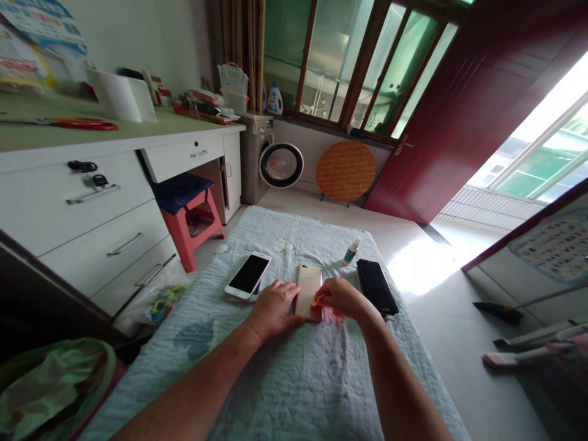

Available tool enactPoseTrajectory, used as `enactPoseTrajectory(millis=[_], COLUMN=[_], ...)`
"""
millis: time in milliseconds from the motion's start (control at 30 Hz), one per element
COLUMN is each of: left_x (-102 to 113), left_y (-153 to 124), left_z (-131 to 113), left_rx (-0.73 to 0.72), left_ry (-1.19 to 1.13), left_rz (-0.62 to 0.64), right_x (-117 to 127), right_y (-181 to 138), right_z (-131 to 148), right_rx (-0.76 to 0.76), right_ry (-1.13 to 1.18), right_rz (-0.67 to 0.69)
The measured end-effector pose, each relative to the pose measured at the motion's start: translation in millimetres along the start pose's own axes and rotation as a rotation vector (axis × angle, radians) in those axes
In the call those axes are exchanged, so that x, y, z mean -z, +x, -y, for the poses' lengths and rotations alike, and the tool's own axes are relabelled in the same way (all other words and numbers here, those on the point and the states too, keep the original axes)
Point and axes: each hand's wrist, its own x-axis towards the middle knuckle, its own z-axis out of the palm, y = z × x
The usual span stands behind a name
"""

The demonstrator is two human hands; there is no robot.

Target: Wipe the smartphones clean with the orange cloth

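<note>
A gold smartphone (309, 286) lies back side up on a cloth-covered table, its camera end pointing away from me. My left hand (275, 306) steadies it, fingers at its left edge and thumb by its lower end. In my right hand (342, 296) is a bunched orange cloth (318, 301), pressed against the phone's lower right part. Left of my left hand, a white smartphone (248, 275) rests screen up on top of another device. Beyond my right hand are a black smartphone (376, 286), stacked on something, and a small spray bottle (351, 252) standing upright.
The table wears a pale blue quilted cover (294, 380). To the left are a red stool (193, 217), a desk with drawers (92, 190) and a waste basket (108, 361). Farther back stand a washing machine (257, 162) with its door open and a round wooden tabletop (345, 171).
</note>
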Motion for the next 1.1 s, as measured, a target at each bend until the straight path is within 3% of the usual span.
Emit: enactPoseTrajectory(millis=[233, 467, 600, 867, 1000, 1100], left_x=[-1.0, -0.5, -2.8, -8.1, -6.9, -6.4], left_y=[-0.4, 0.0, 0.2, 1.0, 1.3, 0.9], left_z=[0.0, -0.2, 1.2, 7.6, 6.8, 6.6], left_rx=[0.0, 0.003, 0.024, -0.019, -0.011, -0.01], left_ry=[-0.001, -0.006, -0.029, -0.065, -0.044, -0.035], left_rz=[-0.014, -0.016, -0.028, -0.044, -0.025, -0.022], right_x=[-4.6, -23.9, -31.8, -36.1, -34.3, -34.1], right_y=[34.1, 51.5, 42.2, 3.6, -16.4, -23.0], right_z=[-14.5, -9.2, 2.7, 22.6, 22.6, 18.9], right_rx=[-0.036, -0.012, 0.084, 0.274, 0.27, 0.228], right_ry=[-0.105, -0.125, -0.098, 0.02, 0.103, 0.121], right_rz=[-0.438, -0.537, -0.519, -0.295, -0.209, -0.22])
